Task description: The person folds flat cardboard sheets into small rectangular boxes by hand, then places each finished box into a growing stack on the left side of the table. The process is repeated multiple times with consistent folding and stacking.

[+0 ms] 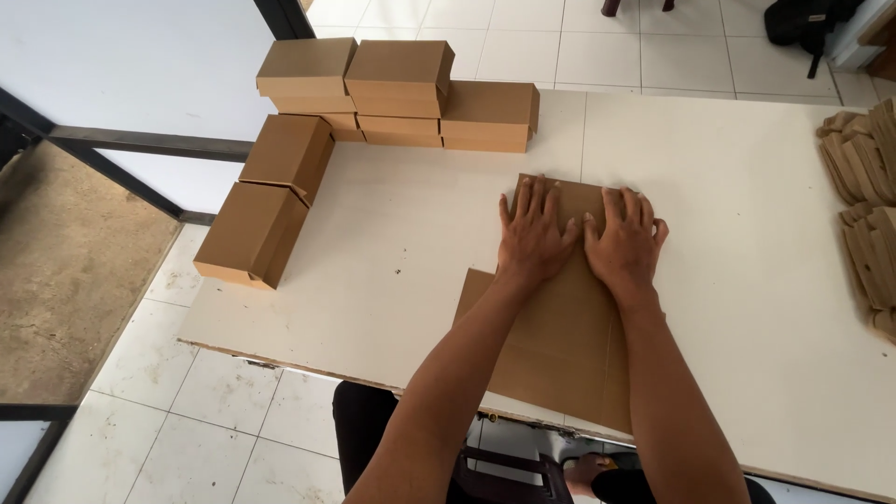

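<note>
A flat brown cardboard box blank (pixel 560 327) lies on the white table (pixel 728 187), reaching from the table's near edge toward the middle. My left hand (pixel 533 233) and my right hand (pixel 623 239) press side by side on its far end, palms down, fingers spread and flat on the card. The far flap sits under my fingers, so its edge is partly hidden. Neither hand grips anything.
Several assembled brown cardboard boxes (pixel 401 89) are stacked at the table's far left; two more (pixel 266 201) lie along the left edge, one overhanging it. A pile of flat cardboard blanks (pixel 868 205) sits at the right edge. White tiled floor surrounds the table.
</note>
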